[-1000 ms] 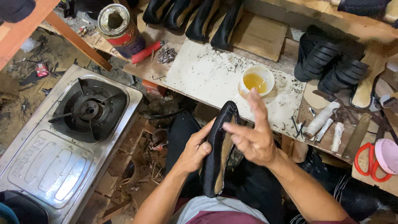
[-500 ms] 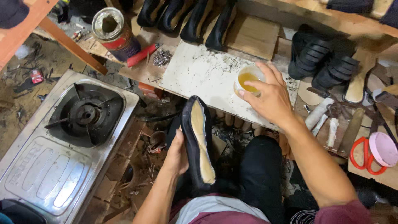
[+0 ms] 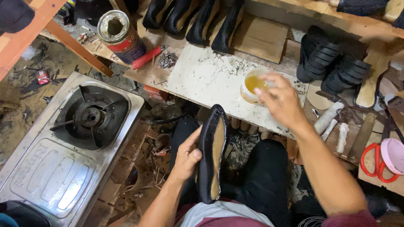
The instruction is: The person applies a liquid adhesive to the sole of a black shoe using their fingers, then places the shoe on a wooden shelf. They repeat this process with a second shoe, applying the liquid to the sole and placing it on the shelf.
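Over glue cup right hand; left hand grips shoe.

The one camera sat on my head and looked steeply down, close over my lap and my hands. It faced the counter just beyond my knees, with the gas stove near left and shelves of soles at the far edge.

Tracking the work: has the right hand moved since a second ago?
Yes. The right hand left the black shoe and went forward to the cup of yellow glue.
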